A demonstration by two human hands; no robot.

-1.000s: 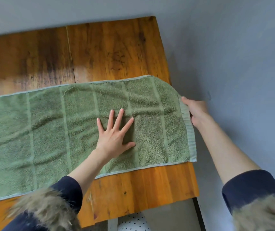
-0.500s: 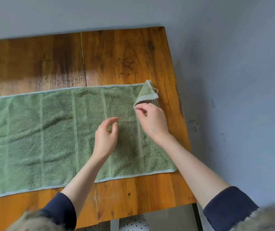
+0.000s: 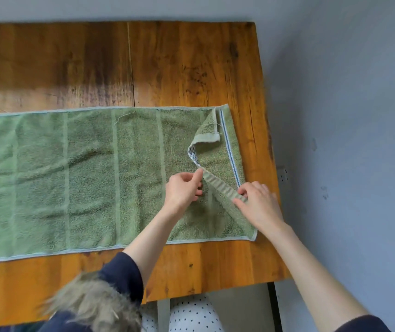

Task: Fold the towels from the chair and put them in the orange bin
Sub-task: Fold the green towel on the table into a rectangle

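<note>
A long green towel (image 3: 83, 178) lies flat across the wooden table (image 3: 167, 68), its left end running out of view. Its right end is partly turned back over itself, showing a hem with a blue stripe. My left hand (image 3: 184, 190) pinches the raised hem edge near the towel's middle height. My right hand (image 3: 258, 204) pinches the same hem a little lower and to the right, close to the table's right edge. The chair and the orange bin are out of view.
The table's right edge borders a grey floor (image 3: 347, 116). Bare wood lies beyond the towel at the back and along the near edge. White dotted fabric (image 3: 191, 315) shows below the near edge.
My right hand has drawn the towel's right end up from over the table edge and folded it leftward. My left hand lifted off the flat towel and took the hem. The view shifted right.
</note>
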